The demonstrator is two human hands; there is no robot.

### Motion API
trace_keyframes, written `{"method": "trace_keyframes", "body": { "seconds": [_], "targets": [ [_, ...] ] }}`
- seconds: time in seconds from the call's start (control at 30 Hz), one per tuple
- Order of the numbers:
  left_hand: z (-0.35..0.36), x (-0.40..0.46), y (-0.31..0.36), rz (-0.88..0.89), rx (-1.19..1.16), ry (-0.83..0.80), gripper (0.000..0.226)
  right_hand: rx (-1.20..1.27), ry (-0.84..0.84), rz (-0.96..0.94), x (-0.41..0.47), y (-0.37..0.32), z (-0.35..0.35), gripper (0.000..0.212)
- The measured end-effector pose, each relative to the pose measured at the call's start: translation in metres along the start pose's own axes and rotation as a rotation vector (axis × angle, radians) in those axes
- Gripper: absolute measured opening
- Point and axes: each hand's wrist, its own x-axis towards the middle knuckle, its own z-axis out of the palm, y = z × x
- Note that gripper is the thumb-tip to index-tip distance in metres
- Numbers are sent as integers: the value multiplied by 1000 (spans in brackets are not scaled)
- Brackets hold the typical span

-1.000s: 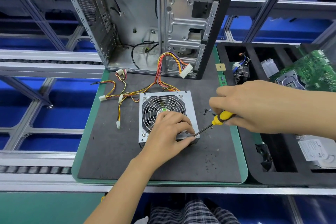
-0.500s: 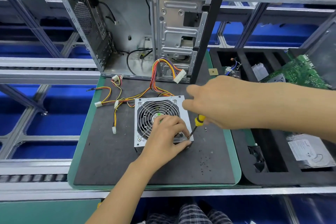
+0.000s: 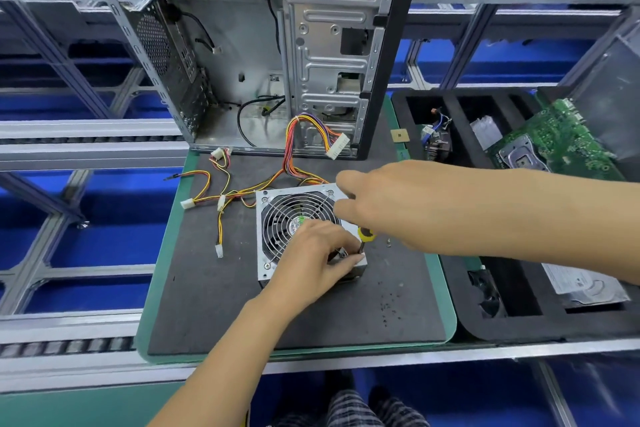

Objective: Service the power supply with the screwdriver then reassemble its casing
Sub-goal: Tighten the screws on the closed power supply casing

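Note:
A silver power supply (image 3: 277,218) with a round fan grille lies fan-up on the dark mat (image 3: 214,305). Its coloured cable bundle (image 3: 242,189) trails left and back toward the open case. My left hand (image 3: 315,258) rests on the unit's near right corner, fingers curled and pinching something small at that corner beside the screwdriver tip. My right hand (image 3: 408,208) grips the yellow-and-black screwdriver (image 3: 364,238), held almost upright with its tip on that corner. Most of the handle is hidden in my palm.
An open, empty computer case (image 3: 294,55) stands at the back of the mat. A loose screw (image 3: 389,243) lies right of the supply. The black foam tray (image 3: 485,322) on the right holds a green motherboard (image 3: 554,142), a hard drive (image 3: 581,284) and a small fan with wires (image 3: 438,139).
My right hand moved left and swung the screwdriver from a low slant to nearly upright over the supply's near right corner. My left hand stayed on that corner.

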Motion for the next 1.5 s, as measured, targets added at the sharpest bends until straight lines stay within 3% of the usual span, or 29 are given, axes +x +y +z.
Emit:
{"method": "trace_keyframes", "body": {
  "seconds": [0.13, 0.27, 0.43, 0.53, 0.6, 0.7, 0.8, 0.9, 1.0, 1.07, 1.27, 1.33, 1.43, 1.5],
  "targets": [
    [-11, 7, 10, -23, -155, 2, 12, -48, -6, 15, 1, -4, -3, 27],
    [-18, 16, 18, 11, -189, 80, 44, -54, -25, 12, 7, -4, -7, 20],
    [-18, 19, 17, 13, -205, -47, 12, -179, -15, 76, 7, 0, 2, 43],
    [-19, 25, 15, 18, -187, -95, 17, -216, -13, 69, -4, 4, 4, 26],
    [-21, 28, 10, 30, -158, -160, 7, -204, -32, -24, -10, 4, 3, 39],
    [-23, 29, 6, 104, -129, -193, 6, -305, -65, -104, -15, 3, -3, 35],
    [-23, 30, 7, 104, -187, -217, 19, -377, -113, -31, -17, 2, -4, 25],
    [-22, 31, 9, 119, -206, -205, 26, -365, -140, 14, -17, -4, -9, 1],
    [-22, 28, 8, 86, -263, -200, 14, -274, -127, 82, -10, -5, -6, 38],
    [-23, 26, 9, 84, -233, -205, 8, -199, -131, 135, -4, -2, -5, 43],
    [-31, 28, 5, 205, -40, -162, 17, -176, -166, 58, -8, -2, -17, 38],
    [-29, 28, 4, 230, -19, -166, 16, -198, -170, 55, -6, -1, -17, 28],
    [-24, 27, 2, 171, -111, -175, 15, -227, -154, 87, -4, -5, -12, 11],
    [-21, 25, 2, 144, -207, -167, 25, -244, -106, 145, -6, -8, -7, 21]
  ]
}}
